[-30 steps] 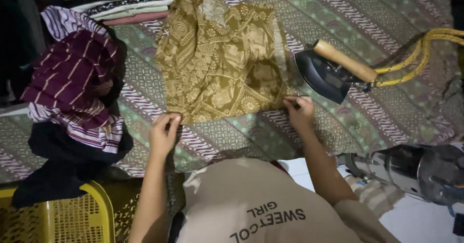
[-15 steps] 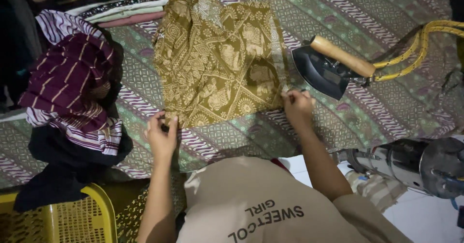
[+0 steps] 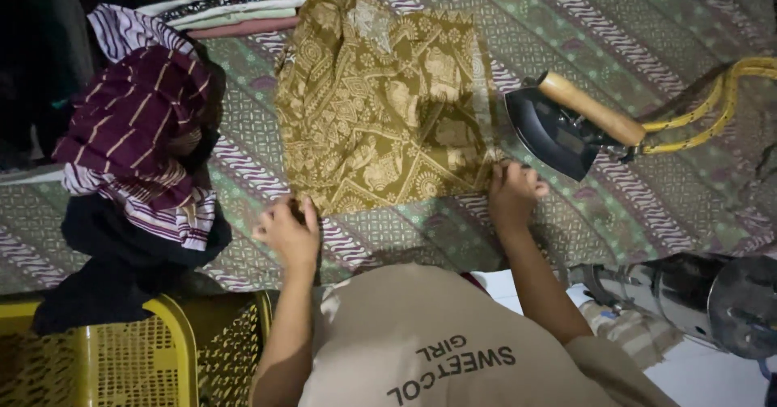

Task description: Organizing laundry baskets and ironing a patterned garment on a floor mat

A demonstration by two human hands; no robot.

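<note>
Step in hand: spreading the mustard-gold batik-print cloth (image 3: 380,99) flat mid-mat on the patterned ironing mat (image 3: 647,19). Left hand (image 3: 289,231) and right hand (image 3: 508,192) each pinch a near hem corner, fingers closed on fabric. Black wooden-handled iron (image 3: 566,128) rests just right of the cloth. Next probably needs an even pull.

Left hand (image 3: 287,231): shifted slightly along the near left corner of the mustard patterned cloth (image 3: 380,103), fingers now curled.
Right hand (image 3: 511,192): drawn closer to the iron (image 3: 566,128), pinching the right corner.
</note>
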